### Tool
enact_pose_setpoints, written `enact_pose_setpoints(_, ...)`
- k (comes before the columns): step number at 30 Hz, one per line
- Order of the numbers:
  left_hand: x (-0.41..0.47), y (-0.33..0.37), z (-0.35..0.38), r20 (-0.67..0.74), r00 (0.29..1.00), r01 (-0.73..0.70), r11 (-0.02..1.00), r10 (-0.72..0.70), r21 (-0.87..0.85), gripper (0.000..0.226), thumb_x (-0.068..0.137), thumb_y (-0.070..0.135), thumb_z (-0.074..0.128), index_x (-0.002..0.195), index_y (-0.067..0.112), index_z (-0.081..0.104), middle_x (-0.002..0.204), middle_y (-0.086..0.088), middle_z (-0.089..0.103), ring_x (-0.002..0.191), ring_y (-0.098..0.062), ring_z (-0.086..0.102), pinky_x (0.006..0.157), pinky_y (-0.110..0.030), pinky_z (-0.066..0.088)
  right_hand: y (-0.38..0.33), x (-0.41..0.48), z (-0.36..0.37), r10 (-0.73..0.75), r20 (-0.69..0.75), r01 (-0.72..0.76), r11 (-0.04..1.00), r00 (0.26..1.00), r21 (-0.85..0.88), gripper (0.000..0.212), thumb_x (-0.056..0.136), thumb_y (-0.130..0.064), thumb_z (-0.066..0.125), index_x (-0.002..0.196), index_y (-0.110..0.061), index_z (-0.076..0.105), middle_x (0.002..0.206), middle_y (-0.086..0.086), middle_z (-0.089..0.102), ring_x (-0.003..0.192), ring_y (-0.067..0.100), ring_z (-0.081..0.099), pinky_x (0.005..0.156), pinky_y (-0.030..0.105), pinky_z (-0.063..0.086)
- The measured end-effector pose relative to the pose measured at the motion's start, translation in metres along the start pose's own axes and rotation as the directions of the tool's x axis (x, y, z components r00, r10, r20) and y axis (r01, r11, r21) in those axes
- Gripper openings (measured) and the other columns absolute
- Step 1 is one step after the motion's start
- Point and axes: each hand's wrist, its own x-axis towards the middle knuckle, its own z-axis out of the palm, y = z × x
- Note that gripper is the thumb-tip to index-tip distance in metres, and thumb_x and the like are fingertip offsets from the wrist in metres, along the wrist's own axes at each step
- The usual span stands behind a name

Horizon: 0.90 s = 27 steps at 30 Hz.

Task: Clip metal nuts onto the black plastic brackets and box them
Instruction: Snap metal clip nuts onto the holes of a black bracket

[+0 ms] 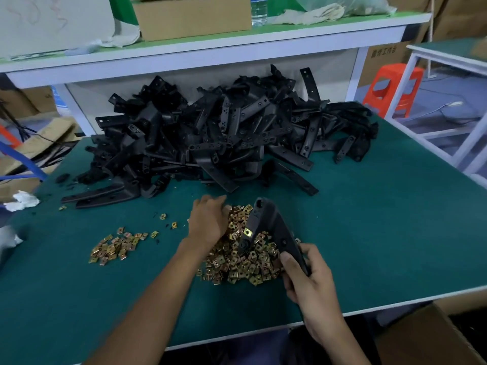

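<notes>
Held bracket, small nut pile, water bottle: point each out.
held bracket [264, 215], head view, wide upper end.
small nut pile [116, 246], head view, middle of heap.
water bottle [259, 10], head view, clear body.

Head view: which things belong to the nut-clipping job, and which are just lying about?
Job: held bracket, right hand, left hand, main nut pile, small nut pile, bracket heap.
Lying about: water bottle, orange stool, white rag, shelf carton.
</notes>
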Motion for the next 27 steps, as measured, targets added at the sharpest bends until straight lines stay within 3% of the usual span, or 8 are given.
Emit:
enact_pose_setpoints(4, 0.009, -0.004, 0.005, 0.029, 0.998, 0.060, 0.996, -0.059, -0.060, 0.013, 0.097, 0.021, 0.062, 0.098, 0.017, 0.075, 0.101, -0.002, 0.072, 0.097, -0.022, 0.065, 0.087, -0.032, 0.052, -0.001, 0.001, -0.001, 0.019, 0.005, -0.019, 1.000, 1.000, 0.024, 0.034, 0.079, -0.055, 0.073, 0.094, -0.026, 0.062, 0.061, 0.007, 0.047, 0.051, 0.015, 0.039, 0.041, 0.023, 0.030)
enact_pose_setpoints(9, -0.003, -0.012, -0.004, 0.008, 0.998, 0.057, 0.976, -0.057, -0.211, 0.011, 0.097, 0.018, 0.061, 0.090, 0.026, 0.062, 0.077, 0.009, 0.066, 0.071, -0.015, 0.064, 0.059, -0.025, 0.045, 0.002, 0.002, -0.002, 0.024, 0.031, -0.026, 0.998, 0.999, 0.062, 0.036, 0.079, -0.053, 0.076, 0.093, -0.023, 0.062, 0.072, 0.012, 0.052, 0.053, 0.015, 0.038, 0.042, 0.022, 0.029)
enact_pose_setpoints(11, -0.005, -0.016, -0.007, 0.015, 1.000, 0.017, 0.979, -0.015, -0.203, 0.006, 0.099, 0.020, 0.060, 0.101, 0.022, 0.065, 0.088, 0.003, 0.070, 0.084, -0.021, 0.069, 0.069, -0.029, 0.052, 0.002, 0.002, -0.003, 0.028, 0.036, -0.030, 0.998, 0.999, 0.062, 0.037, 0.079, -0.054, 0.077, 0.093, -0.023, 0.062, 0.072, 0.011, 0.052, 0.052, 0.013, 0.039, 0.042, 0.022, 0.029)
enact_pose_setpoints(14, -0.004, -0.016, -0.004, 0.172, 0.984, -0.038, 0.999, 0.042, -0.026, 0.037, 0.099, 0.034, 0.060, 0.132, 0.018, 0.062, 0.120, -0.012, 0.064, 0.117, -0.031, 0.057, 0.100, -0.041, 0.047, 0.003, 0.002, -0.003, 0.029, 0.044, -0.032, 0.997, 0.999, 0.073, 0.036, 0.079, -0.053, 0.077, 0.092, -0.022, 0.062, 0.072, 0.012, 0.053, 0.052, 0.012, 0.040, 0.042, 0.022, 0.029)
enact_pose_setpoints(20, -0.008, -0.012, 0.007, 0.048, 0.993, -0.103, 0.994, 0.105, -0.041, 0.007, 0.095, 0.025, 0.066, 0.097, 0.019, 0.069, 0.098, 0.000, 0.066, 0.096, -0.019, 0.056, 0.089, -0.036, 0.047, -0.002, -0.001, -0.002, 0.045, 0.048, -0.050, 0.994, 0.998, 0.101, 0.036, 0.077, -0.050, 0.077, 0.092, -0.022, 0.063, 0.070, 0.013, 0.052, 0.051, 0.014, 0.039, 0.041, 0.023, 0.027)
enact_pose_setpoints(22, -0.010, -0.012, 0.002, 0.011, 0.995, -0.092, 0.984, 0.095, -0.152, 0.007, 0.092, 0.024, 0.070, 0.087, 0.021, 0.065, 0.085, 0.006, 0.066, 0.075, -0.004, 0.056, 0.073, -0.023, 0.047, -0.004, -0.001, -0.002, 0.047, 0.057, -0.053, 0.992, 0.997, 0.113, 0.034, 0.078, -0.048, 0.077, 0.094, -0.021, 0.063, 0.069, 0.010, 0.055, 0.050, 0.013, 0.040, 0.040, 0.023, 0.027)
enact_pose_setpoints(24, -0.013, -0.009, -0.006, 0.013, 1.000, -0.002, 0.948, 0.007, -0.319, 0.012, 0.088, 0.025, 0.071, 0.081, 0.025, 0.062, 0.071, 0.010, 0.065, 0.060, -0.001, 0.058, 0.054, -0.013, 0.043, -0.005, -0.001, -0.003, 0.050, 0.057, -0.057, 0.991, 0.997, 0.121, 0.030, 0.082, -0.043, 0.077, 0.094, -0.019, 0.062, 0.069, 0.010, 0.056, 0.049, 0.012, 0.040, 0.040, 0.022, 0.026)
enact_pose_setpoints(27, -0.023, -0.004, -0.018, 0.052, 0.991, 0.133, 0.834, -0.125, -0.536, 0.011, 0.081, 0.029, 0.073, 0.079, 0.025, 0.063, 0.067, 0.014, 0.065, 0.057, 0.001, 0.055, 0.051, -0.013, 0.042, -0.005, -0.001, -0.003, 0.050, 0.056, -0.057, 0.990, 0.997, 0.129, 0.026, 0.087, -0.038, 0.079, 0.094, -0.019, 0.062, 0.075, 0.015, 0.059, 0.050, 0.012, 0.041, 0.040, 0.021, 0.027)
